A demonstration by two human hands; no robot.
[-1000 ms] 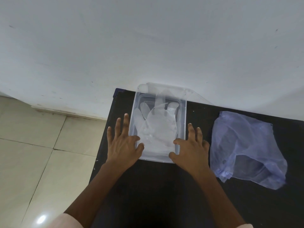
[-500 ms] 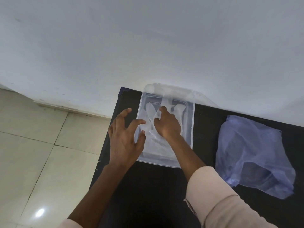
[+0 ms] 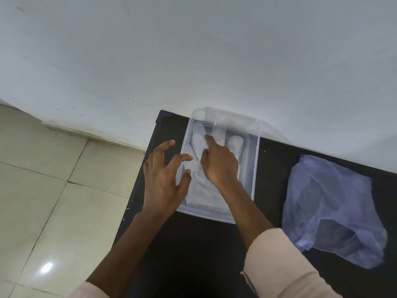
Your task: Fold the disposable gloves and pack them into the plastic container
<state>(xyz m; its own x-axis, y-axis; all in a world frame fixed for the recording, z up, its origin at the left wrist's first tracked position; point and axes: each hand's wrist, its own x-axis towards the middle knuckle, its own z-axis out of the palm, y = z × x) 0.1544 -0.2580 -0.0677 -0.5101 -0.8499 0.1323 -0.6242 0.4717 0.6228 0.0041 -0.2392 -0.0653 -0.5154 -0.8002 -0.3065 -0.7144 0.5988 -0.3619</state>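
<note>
A clear plastic container sits on the black table near the wall. Translucent disposable gloves lie flat inside it, fingers pointing to the wall. My right hand is inside the container and rests palm-down on the gloves, its index finger stretched onto a glove finger. Whether it grips the glove is hidden under the palm. My left hand hovers over the container's left rim with fingers spread and curled, holding nothing.
The container's clear lid leans behind it against the white wall. A crumpled bluish plastic bag lies on the black table to the right. The table's left edge drops to a tiled floor.
My right hand moved from the container's front right corner into the container onto the gloves. My left hand lifted off the table and curled its fingers over the left rim.
</note>
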